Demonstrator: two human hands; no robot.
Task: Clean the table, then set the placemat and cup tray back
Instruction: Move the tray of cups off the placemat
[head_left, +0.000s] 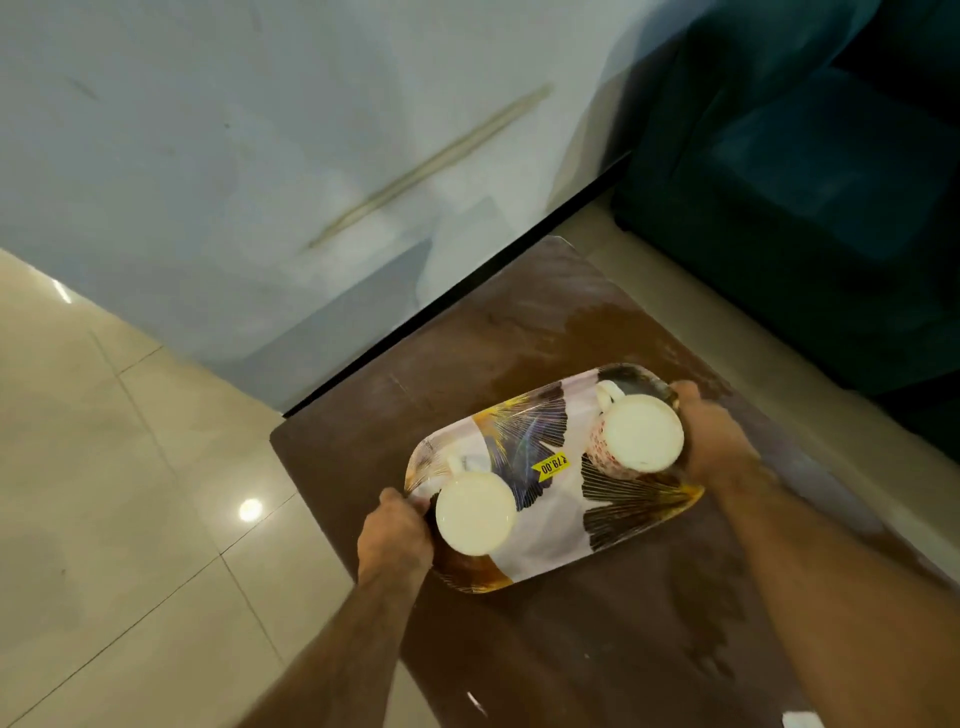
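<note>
A rectangular cup tray (550, 483) with a leaf pattern and a yellow price sticker is over the middle of the brown table (467, 353). Two white cups stand on it: one cup (475, 513) near the left end, another cup (643, 435) with a red pattern on its side near the right end. My left hand (396, 530) grips the tray's left edge. My right hand (711, 436) grips its right edge. Whether the tray rests on the table or is held just above it cannot be told. No placemat is in view.
The tabletop shows pale streaks and a darker wet-looking patch (623, 327) at its far right. A white wall (260, 156) with a black skirting stands behind the table. A dark teal sofa (810, 197) is at the right. Glossy beige floor tiles (104, 467) lie to the left.
</note>
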